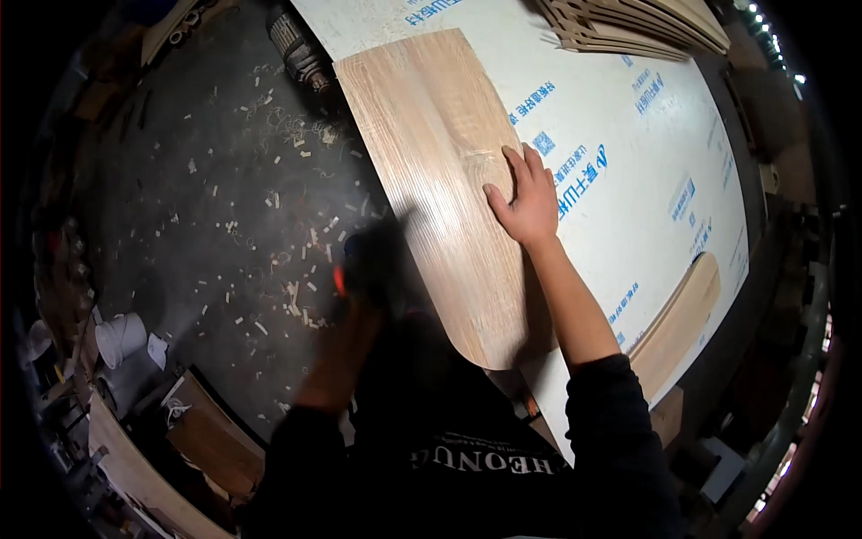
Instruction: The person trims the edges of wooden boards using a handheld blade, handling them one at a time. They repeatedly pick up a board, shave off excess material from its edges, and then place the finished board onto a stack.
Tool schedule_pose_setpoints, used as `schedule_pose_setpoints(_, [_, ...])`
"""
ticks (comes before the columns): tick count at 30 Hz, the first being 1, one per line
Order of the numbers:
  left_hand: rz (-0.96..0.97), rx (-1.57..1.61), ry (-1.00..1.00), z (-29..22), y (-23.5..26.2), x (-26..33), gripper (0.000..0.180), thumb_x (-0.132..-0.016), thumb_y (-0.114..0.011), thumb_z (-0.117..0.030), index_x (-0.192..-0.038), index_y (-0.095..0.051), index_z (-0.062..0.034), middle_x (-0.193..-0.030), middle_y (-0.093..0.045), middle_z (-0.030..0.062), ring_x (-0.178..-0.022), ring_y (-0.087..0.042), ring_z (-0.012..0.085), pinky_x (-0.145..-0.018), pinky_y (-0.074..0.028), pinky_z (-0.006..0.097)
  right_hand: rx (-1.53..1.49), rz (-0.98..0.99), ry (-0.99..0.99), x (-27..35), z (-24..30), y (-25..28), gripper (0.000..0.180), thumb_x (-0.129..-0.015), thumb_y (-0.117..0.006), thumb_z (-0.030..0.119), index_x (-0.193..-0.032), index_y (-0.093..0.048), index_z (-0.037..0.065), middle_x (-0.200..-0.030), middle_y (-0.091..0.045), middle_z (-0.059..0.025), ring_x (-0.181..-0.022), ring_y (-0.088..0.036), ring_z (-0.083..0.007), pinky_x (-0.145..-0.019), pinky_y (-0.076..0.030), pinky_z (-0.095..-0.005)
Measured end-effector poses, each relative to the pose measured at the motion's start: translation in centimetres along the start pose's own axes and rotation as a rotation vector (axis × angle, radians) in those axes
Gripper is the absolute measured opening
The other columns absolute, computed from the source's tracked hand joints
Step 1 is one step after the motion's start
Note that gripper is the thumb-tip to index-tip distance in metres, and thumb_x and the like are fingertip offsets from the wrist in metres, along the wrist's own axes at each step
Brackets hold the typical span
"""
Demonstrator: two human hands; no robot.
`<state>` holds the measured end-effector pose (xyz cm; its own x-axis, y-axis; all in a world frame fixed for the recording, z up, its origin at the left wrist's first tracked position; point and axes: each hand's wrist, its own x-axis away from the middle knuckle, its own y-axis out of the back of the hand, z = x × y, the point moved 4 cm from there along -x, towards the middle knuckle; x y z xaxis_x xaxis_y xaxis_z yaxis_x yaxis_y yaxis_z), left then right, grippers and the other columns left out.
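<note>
A long wood-grain board [440, 171] with rounded corners lies along the table's left edge, its near end overhanging. My right hand [530, 202] rests on the board's right side, thumb and fingers spread, holding nothing. My left hand [357, 314], smeared by motion, grips a dark hand tool [382, 256] with a red spot on it. The tool is beside the board's left edge; its exact kind is too blurred to tell, and whether it touches the edge cannot be made out.
The white printed sheet [655, 171] covers the table. Stacked thin wooden panels [628, 27] lie at the far right, narrower boards [678, 323] at the near right. A motor-like machine [296, 49] stands beyond the left edge. Wood scraps [296, 301] litter the floor; a white bucket [121, 340] lies left.
</note>
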<state>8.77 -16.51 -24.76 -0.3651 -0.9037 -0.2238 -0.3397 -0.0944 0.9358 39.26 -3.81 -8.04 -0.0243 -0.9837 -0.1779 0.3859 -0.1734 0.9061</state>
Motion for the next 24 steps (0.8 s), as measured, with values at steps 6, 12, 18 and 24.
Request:
schedule_pose_setpoints(6, [0.162,0.314,0.148,-9.2,6.2,2.4,0.041,-0.095,-0.050,-0.014,-0.136,-0.053,-0.0130,-0.114,-0.067,0.0107,-0.095,-0.066,0.0295,-0.078,-0.054,0.039,-0.077,-0.046,-0.062,1.7,-1.9,0.9,0.061,-0.079,-0.068,0.040,-0.131,-0.053,0.012,-0.138,-0.048,-0.0188,-0.127,-0.045,-0.0365,-0.107,-0.033,-0.0502])
schedule_pose_setpoints(12, [0.050,0.331,0.282,-8.9,13.0,-10.6,0.040,-0.095,-0.049,-0.012,-0.135,-0.053,-0.0117,-0.115,-0.068,0.0093,-0.092,-0.068,0.0280,-0.077,-0.054,0.036,0.017,-0.216,-0.114,16.7,-2.8,3.5,0.061,-0.074,-0.074,0.025,-0.128,-0.055,0.003,-0.129,-0.055,-0.0231,-0.113,-0.052,-0.0405,-0.099,-0.040,-0.0452])
schedule_pose_setpoints(18, [0.182,0.165,0.231,-7.7,3.0,-7.8,0.043,-0.093,-0.047,-0.007,-0.136,-0.052,-0.0132,-0.117,-0.068,0.0043,-0.086,-0.069,0.0203,-0.073,-0.054,0.031,-0.083,-0.149,-0.508,28.0,0.2,4.8,0.071,-0.068,-0.079,0.024,-0.130,-0.053,0.002,-0.136,-0.045,-0.0262,-0.122,-0.042,-0.0417,-0.105,-0.034,-0.0476])
schedule_pose_setpoints(24, [0.228,0.593,-0.379,-11.9,9.6,-13.9,0.048,-0.086,-0.052,-0.008,-0.134,-0.056,-0.0102,-0.104,-0.069,0.0147,-0.088,-0.068,0.0299,-0.078,-0.056,0.037,0.048,0.059,-0.217,26.6,-2.8,5.2,0.087,-0.078,-0.071,0.051,-0.143,-0.039,0.003,-0.150,-0.030,-0.0259,-0.132,-0.031,-0.0491,-0.108,-0.026,-0.0560])
